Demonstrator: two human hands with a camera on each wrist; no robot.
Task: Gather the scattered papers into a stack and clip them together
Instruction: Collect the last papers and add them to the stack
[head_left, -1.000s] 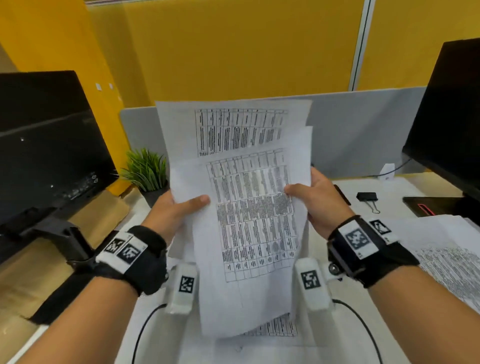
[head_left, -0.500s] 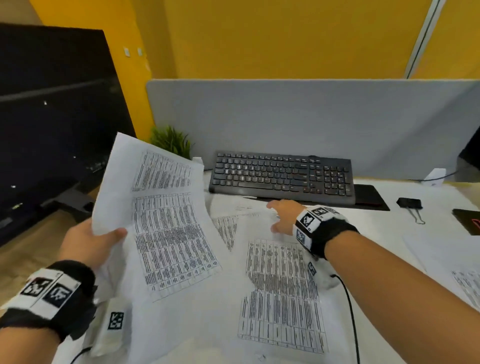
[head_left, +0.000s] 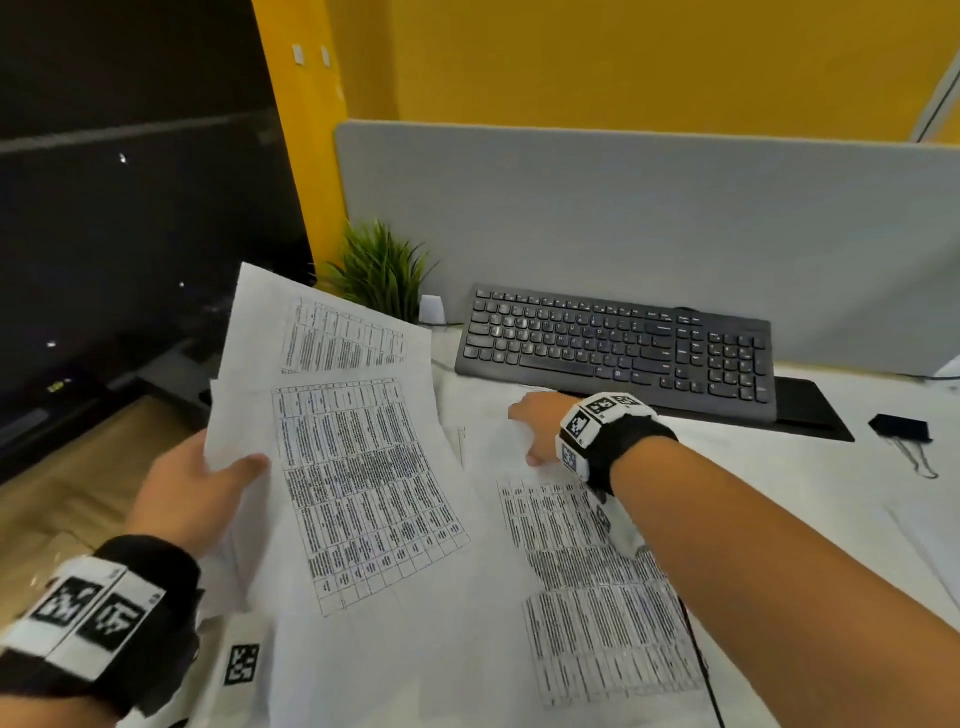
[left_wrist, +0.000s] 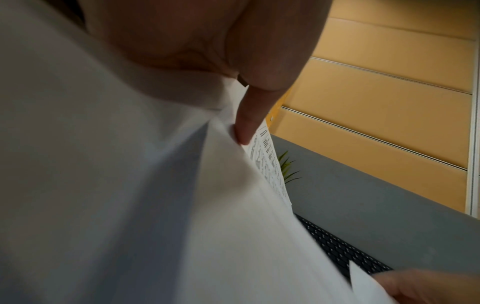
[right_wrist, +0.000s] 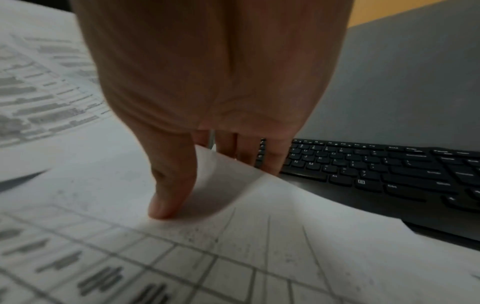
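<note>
My left hand (head_left: 192, 499) grips a loose sheaf of printed papers (head_left: 353, 467) at its left edge, with the thumb on top, and holds it tilted above the desk. The left wrist view shows that thumb (left_wrist: 249, 119) pressing on the sheaf (left_wrist: 130, 185). My right hand (head_left: 535, 426) is stretched forward to another printed sheet (head_left: 587, 587) lying on the desk. Its thumb (right_wrist: 171, 185) presses on top of the sheet (right_wrist: 233, 246) and the fingers lie behind its lifted far edge. A black binder clip (head_left: 901, 428) lies at the far right.
A black keyboard (head_left: 613, 348) sits just beyond the right hand, against a grey partition. A small green plant (head_left: 379, 270) stands at the back left. A dark monitor (head_left: 130, 208) fills the left side. More paper lies at the desk's right edge (head_left: 930, 540).
A second ago both hands held the sheaf upright. The right hand let go, reached forward to the sheet by the keyboard and took hold of its far edge. The left hand lowered the sheaf leftward.
</note>
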